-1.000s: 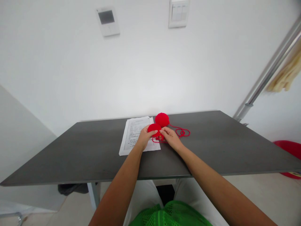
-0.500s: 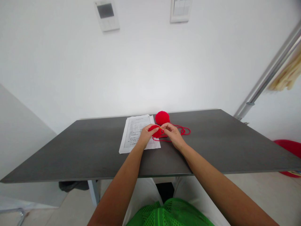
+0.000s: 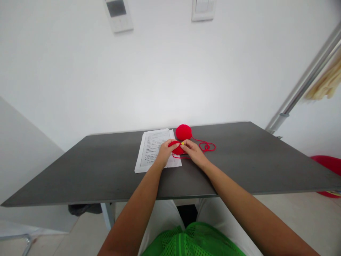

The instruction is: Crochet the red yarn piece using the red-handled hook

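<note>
Close together over the table, both hands work at a red yarn piece, apparently crocheted or knitted. My left hand grips its left side, thumb on top. At its right edge my right hand pinches a small yellow piece, too small to make out in kind. Just beyond the hands rests a red yarn ball. A loose red strand loops on the table to the right, and part of it passes under my right hand.
Under and left of the hands lies a printed paper sheet. The dark grey table meets a white wall. A metal pole stands at right, with a red container on the floor beyond the table edge.
The yellow piece appears as a rounder spot between the right fingers, where before it looked like a thin line. My hands stay in almost the same place; the view has tilted slightly.
</note>
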{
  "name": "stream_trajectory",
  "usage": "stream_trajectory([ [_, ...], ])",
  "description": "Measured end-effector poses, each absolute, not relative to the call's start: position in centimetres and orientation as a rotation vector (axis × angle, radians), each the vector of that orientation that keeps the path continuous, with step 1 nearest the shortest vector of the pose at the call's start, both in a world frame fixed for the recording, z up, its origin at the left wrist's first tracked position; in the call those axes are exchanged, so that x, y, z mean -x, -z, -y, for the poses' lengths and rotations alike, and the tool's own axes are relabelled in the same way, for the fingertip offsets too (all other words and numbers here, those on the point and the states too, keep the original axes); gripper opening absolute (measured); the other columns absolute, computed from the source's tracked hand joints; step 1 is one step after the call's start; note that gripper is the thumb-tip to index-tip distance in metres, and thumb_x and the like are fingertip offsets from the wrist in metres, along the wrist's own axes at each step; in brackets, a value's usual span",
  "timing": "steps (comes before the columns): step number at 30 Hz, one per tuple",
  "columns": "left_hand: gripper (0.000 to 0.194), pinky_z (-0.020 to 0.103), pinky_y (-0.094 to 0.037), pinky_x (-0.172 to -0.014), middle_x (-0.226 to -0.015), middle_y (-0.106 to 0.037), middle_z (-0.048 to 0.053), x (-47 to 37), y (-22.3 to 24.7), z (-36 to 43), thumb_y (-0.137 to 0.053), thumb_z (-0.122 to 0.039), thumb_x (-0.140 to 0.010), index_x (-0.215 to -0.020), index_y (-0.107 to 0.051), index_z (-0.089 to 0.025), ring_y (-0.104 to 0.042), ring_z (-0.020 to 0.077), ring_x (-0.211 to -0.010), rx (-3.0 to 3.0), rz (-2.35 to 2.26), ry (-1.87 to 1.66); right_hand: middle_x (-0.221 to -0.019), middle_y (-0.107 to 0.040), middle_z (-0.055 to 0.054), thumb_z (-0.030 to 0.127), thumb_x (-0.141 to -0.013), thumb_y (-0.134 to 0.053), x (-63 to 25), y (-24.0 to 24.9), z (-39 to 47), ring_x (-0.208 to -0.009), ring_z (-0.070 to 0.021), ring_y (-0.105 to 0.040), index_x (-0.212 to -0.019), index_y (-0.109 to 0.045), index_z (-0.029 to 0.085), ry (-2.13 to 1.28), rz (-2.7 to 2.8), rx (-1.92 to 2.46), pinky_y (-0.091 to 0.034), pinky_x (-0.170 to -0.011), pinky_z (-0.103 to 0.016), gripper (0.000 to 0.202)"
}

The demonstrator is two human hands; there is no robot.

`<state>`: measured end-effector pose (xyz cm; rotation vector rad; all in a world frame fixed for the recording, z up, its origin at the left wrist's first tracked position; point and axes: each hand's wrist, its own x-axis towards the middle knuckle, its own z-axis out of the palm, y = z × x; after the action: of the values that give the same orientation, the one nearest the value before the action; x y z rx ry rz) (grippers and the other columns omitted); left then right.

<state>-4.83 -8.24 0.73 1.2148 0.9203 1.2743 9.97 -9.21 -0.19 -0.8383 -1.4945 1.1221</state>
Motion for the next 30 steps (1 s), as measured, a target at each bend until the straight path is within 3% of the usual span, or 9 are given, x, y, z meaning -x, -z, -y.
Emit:
stream_trajectory([
  [3,0.027,0.028,-0.048,-0.068,-0.067,-0.067,0.002,4.9,-0.83,8.34,-0.081,-0.029,-0.058,-0.072,-0.065,-0.013,-0.06,0.0134,-0.064,-0.986,-0.744,-1.164,-0.066,-0.047,0.005,0.047,-0.077,-0.064,-10.12,0.03,9.24,-0.061,-0.0111,-0.045,-0.072,-0.053,0.02,-1.258,1.472,0.759,-0.038,-0.063,-0.026,0.03],
  [7,0.028,0.03,-0.05,-0.068,-0.069,-0.069,0.005,5.18,-0.88,8.46,-0.082,-0.028,-0.06,-0.074,-0.065,-0.011,-0.063,0.0154,-0.065,-0.941,-0.671,-1.11,-0.066,-0.049,0.005,0.045,-0.076,-0.066,-10.09,-0.11,9.41,-0.06,-0.0104,-0.046,-0.073,-0.053,0.019,-1.35,1.421,0.697,-0.038,-0.063,-0.026,0.029],
  [20,0.023,0.025,-0.049,-0.071,-0.071,-0.069,0.003,5.16,-0.93,8.39,-0.081,-0.021,-0.06,-0.074,-0.066,-0.01,-0.063,0.0115,-0.068,-0.895,-0.608,-1.117,-0.068,-0.049,0.004,0.028,-0.081,-0.054,-10.17,-0.37,9.84,-0.065,-0.0128,-0.048,-0.074,-0.054,0.02,-1.123,1.535,0.775,-0.04,-0.066,-0.027,0.01],
  [30,0.023,0.024,-0.045,-0.064,-0.068,-0.065,0.001,5.03,-0.85,8.39,-0.081,-0.022,-0.061,-0.073,-0.064,-0.011,-0.059,0.01,-0.064,-0.935,-0.603,-1.123,-0.068,-0.049,0.003,0.027,-0.08,-0.049,-10.3,-0.72,9.94,-0.066,-0.0139,-0.047,-0.073,-0.053,0.02,-1.046,1.566,0.808,-0.038,-0.065,-0.027,0.01],
])
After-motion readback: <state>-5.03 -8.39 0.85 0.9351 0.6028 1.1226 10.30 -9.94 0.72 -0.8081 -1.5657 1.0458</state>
